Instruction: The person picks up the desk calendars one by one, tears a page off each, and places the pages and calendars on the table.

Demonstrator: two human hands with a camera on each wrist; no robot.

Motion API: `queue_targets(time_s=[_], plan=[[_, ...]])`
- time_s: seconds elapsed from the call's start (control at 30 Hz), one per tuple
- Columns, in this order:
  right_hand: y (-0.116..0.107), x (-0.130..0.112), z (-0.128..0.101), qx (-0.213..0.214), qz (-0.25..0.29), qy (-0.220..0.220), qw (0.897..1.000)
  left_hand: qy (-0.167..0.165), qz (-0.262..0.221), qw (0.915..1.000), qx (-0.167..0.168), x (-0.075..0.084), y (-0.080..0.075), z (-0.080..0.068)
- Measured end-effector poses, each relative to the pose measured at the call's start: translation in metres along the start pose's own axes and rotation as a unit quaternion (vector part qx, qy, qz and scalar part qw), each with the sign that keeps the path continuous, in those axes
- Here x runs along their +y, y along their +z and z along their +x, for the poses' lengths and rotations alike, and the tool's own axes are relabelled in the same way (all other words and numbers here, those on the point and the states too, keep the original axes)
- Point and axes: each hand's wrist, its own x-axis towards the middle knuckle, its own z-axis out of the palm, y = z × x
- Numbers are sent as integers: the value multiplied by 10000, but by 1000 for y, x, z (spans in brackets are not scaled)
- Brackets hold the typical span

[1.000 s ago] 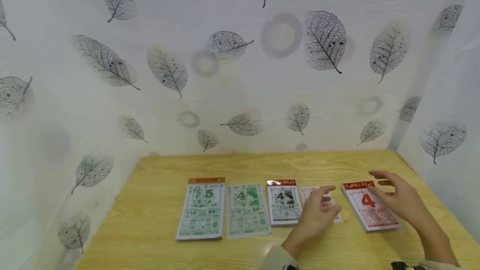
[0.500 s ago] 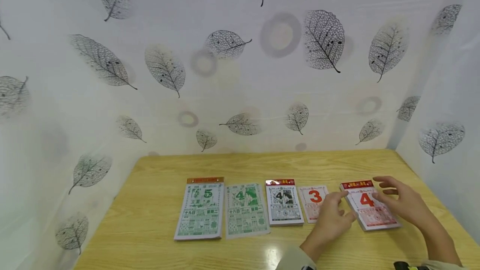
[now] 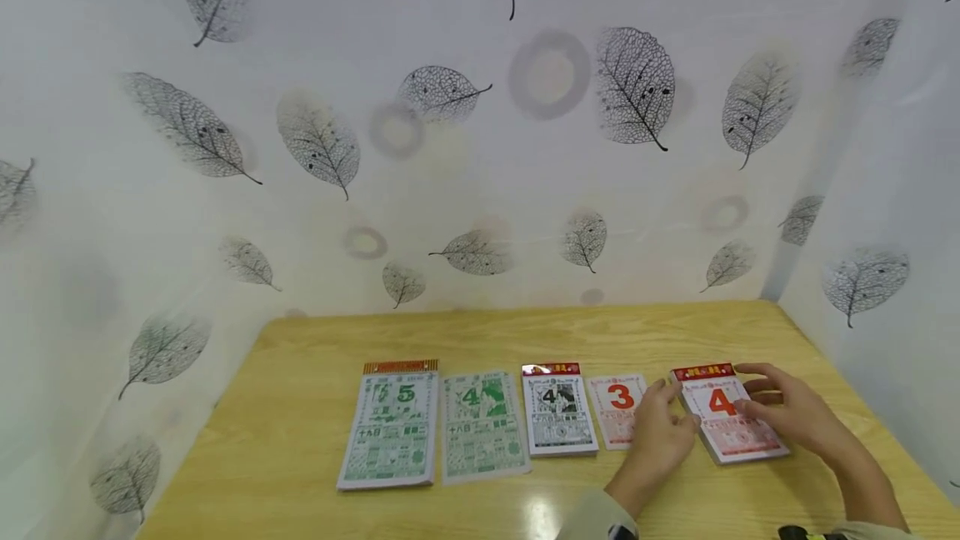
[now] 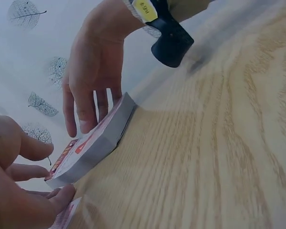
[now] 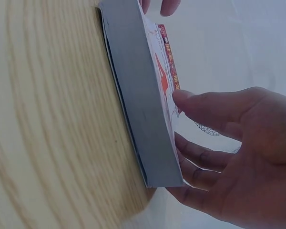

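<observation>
A thick tear-off calendar point(image 3: 733, 417) with a red 4 and a red header lies at the table's right. My left hand point(image 3: 660, 430) is at its left side, fingertips close to or touching the edge, fingers relaxed. At its right side is my right hand point(image 3: 797, 413), thumb over the page and fingers along the side, loosely bent; the right wrist view shows this hand point(image 5: 257, 152) beside the pad's thick edge point(image 5: 138, 95). A loose page with a red 3 point(image 3: 619, 397) lies left of the calendar, partly hidden by my left hand.
Further left on the wooden table point(image 3: 300, 407) lie a black-printed calendar point(image 3: 559, 415), a loose green sheet point(image 3: 486, 432) and a larger green-printed calendar point(image 3: 390, 432). A leaf-patterned curtain point(image 3: 420, 190) surrounds the table's back and sides.
My left hand has moved right from above the red 3 page to the left edge of the red 4 calendar, uncovering much of that page. My right hand has stayed at the calendar's right side.
</observation>
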Motion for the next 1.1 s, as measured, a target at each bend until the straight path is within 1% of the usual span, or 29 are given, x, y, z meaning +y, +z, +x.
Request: queue_targets(time_s=[0.1, 0.17, 0.23, 0.37, 0.47, 0.57, 0.63, 0.73, 0.8, 0.87, 1.0, 1.1], plan=[[3, -1, 3, -54, 61, 76, 9999, 89, 248, 9997, -4, -2, 0, 3], [4, -1, 2, -56, 74, 171, 9998, 75, 402, 9992, -47, -3, 3, 3], [4, -2, 3, -39, 41, 182, 9998, 131, 569, 9983, -62, -3, 5, 4], [5, -4, 3, -61, 159, 202, 9997, 289, 1048, 9940, -103, -5, 9, 2], [5, -4, 2, -115, 305, 304, 9990, 374, 1353, 9900, -130, -6, 11, -2], [5, -5, 1, -69, 358, 373, 9986, 392, 1521, 9875, -97, -4, 12, -4], [4, -7, 0, -19, 426, 359, 9984, 470, 1569, 9865, -100, -2, 12, -5], [2, -7, 0, 37, 580, 321, 9978, 578, 1454, 9876, -96, -1, 12, -5], [1, -7, 0, 34, 690, 327, 9971, 634, 1228, 9904, -65, 0, 11, -5], [2, -5, -2, -11, 795, 360, 9962, 591, 1002, 9932, -9, 1, 11, -5], [2, -4, -6, -126, 1015, 376, 9940, 424, 239, 9988, 58, 2, 11, -5], [1, -3, -6, -179, 1274, 307, 9912, 205, -405, 9989, 76, 1, 12, -3]])
